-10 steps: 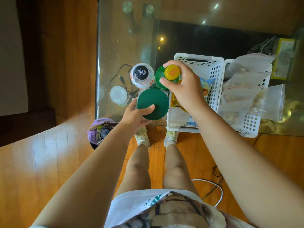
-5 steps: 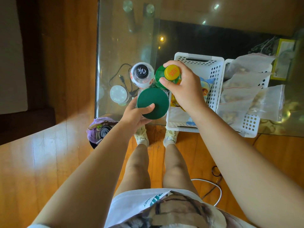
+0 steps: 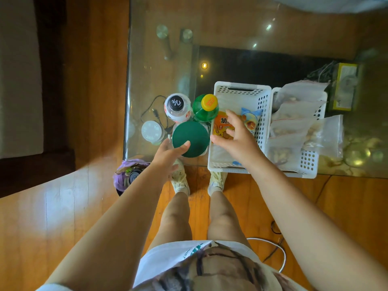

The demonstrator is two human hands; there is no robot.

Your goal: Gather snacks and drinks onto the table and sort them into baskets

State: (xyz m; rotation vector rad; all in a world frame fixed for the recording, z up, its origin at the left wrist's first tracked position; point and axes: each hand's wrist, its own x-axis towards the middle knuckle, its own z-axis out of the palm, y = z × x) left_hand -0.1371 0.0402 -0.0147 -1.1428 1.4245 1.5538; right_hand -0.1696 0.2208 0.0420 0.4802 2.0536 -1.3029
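Observation:
Three drinks stand together at the glass table's (image 3: 157,70) near left corner: a white bottle with a black cap (image 3: 176,103), a green bottle with a yellow cap (image 3: 209,101) and a jar with a dark green lid (image 3: 193,135). My left hand (image 3: 168,154) grips the jar, thumb on the lid and fingers round its left side. My right hand (image 3: 235,135) hovers with fingers spread over the left white basket (image 3: 241,88), above an orange snack packet (image 3: 222,122), holding nothing. The right white basket (image 3: 308,166) holds clear bags of snacks (image 3: 294,122).
A small white-lidded cup (image 3: 151,130) stands left of the jar beside a black cable. A yellow box (image 3: 344,89) sits behind the right basket. Under the table corner is a bin with a purple liner (image 3: 126,175). A white cable (image 3: 281,255) lies on the wooden floor.
My right hand has let go of the green bottle's yellow cap and moved right and nearer, opening over the left basket. The left hand stays on the jar.

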